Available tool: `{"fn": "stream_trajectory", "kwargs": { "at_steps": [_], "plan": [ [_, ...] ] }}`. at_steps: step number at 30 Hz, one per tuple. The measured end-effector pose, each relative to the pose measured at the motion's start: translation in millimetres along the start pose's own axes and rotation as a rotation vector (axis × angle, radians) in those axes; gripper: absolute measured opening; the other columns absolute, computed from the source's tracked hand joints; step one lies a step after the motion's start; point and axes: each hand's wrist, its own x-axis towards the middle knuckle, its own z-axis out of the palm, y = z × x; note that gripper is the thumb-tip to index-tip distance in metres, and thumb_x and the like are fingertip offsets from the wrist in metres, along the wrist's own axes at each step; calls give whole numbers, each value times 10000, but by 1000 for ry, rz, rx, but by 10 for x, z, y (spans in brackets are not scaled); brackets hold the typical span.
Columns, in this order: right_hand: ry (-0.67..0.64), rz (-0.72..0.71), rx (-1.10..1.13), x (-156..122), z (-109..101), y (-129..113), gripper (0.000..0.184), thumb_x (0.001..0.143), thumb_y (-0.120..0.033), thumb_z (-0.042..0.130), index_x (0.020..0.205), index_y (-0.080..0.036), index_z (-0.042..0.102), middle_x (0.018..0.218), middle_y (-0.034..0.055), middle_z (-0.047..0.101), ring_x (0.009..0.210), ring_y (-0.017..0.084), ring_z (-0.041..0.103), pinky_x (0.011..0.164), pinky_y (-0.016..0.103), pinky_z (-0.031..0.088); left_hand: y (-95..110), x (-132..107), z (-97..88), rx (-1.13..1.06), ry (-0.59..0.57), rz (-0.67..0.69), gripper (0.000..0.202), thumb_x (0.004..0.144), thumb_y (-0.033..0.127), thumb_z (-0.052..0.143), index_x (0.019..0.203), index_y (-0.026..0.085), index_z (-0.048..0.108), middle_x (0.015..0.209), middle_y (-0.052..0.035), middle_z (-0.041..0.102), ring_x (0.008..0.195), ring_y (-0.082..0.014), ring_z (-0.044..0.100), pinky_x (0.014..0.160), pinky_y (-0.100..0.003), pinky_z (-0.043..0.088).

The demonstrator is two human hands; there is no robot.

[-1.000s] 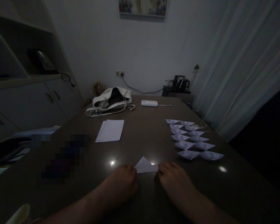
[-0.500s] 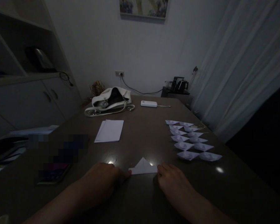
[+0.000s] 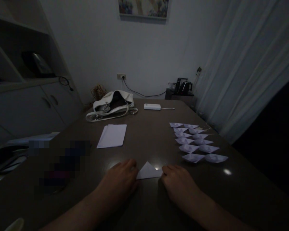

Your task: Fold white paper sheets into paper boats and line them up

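Left hand (image 3: 121, 178) slid rightward — it and right hand (image 3: 177, 181) grasp crosswise paper (image 3: 149, 172), peak (image 3: 147, 165) forward.

The brown, glossy table (image 3: 148, 138) carries a white bag (image 3: 127, 96) and a slim white device (image 3: 152, 106) far off; nearer — stacked sheets (image 3: 112, 136) left, paper boats (image 3: 202, 142) in two columns right, a folded paper (image 3: 148, 172) between, closest.

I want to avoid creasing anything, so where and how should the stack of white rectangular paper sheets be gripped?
Probably pinch the white paper stack at its near edge, coming from the person's side, thumb on top. It lies flat on the brown table, so a low approach should suit; that edge faces the left hand.
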Motion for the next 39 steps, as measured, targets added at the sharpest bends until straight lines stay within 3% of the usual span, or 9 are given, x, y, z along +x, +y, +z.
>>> {"fn": "stream_trajectory", "kwargs": {
  "at_steps": [3,6,10,13,16,20,24,30,39],
  "plan": [
    [4,43,64,-3,-53,64,217,773,-23,520,772,-133,707,805,107,675,771,212,624,604,286,390,-11,205,98,-83,50,109,272,821,237,614,1079,157,592,1154,-129,573,1036,-284,570,841,-395,495],
    [64,108,171,-14,-47,148,210,787,-54,500,785,-159,682,822,77,670,765,196,627,586,267,370,-37,356,173,-122,15,123,205,835,217,595,1029,151,603,1060,-111,598,925,-251,614,767,-333,510],
    [207,303,355,-1,2,244,174,807,-104,497,898,-168,631,742,32,663,641,153,613,546,239,340,-64,411,165,-130,18,108,203,882,262,508,996,145,628,951,-98,610,772,-213,637,665,-290,497],
    [205,360,497,34,26,250,172,852,-245,535,754,-148,638,604,22,630,544,140,571,509,237,311,-84,391,114,-235,62,111,242,913,283,457,1000,141,632,940,-96,621,784,-197,629,686,-277,485],
    [164,283,695,82,55,197,275,841,-336,590,657,-143,657,568,16,617,528,129,552,495,228,316,-108,379,79,-414,88,122,230,917,288,468,975,145,639,926,-74,640,785,-172,617,691,-246,474],
    [243,168,1013,142,142,112,180,866,-285,570,890,-145,681,669,5,641,596,120,571,528,206,377,-113,395,131,-640,98,212,209,916,254,495,969,168,677,961,-51,660,832,-149,625,724,-213,472],
    [256,162,1192,166,237,81,221,895,-322,521,889,-136,642,744,28,653,663,134,605,579,218,436,-70,388,194,-745,138,278,232,925,218,486,1025,205,695,1082,-51,663,953,-153,627,831,-225,465],
    [289,127,1272,174,280,91,232,904,-357,505,939,-149,603,832,38,644,748,148,621,636,234,474,6,329,132,-815,141,232,252,924,212,484,1069,228,689,1205,-51,638,1017,-173,625,866,-255,478],
    [326,101,1256,165,282,89,230,910,-360,498,922,-155,601,810,31,631,728,150,617,611,229,473,28,340,235,-877,229,189,260,916,268,487,1064,235,698,1154,-45,669,994,-200,634,851,-283,495]
  ]
}}
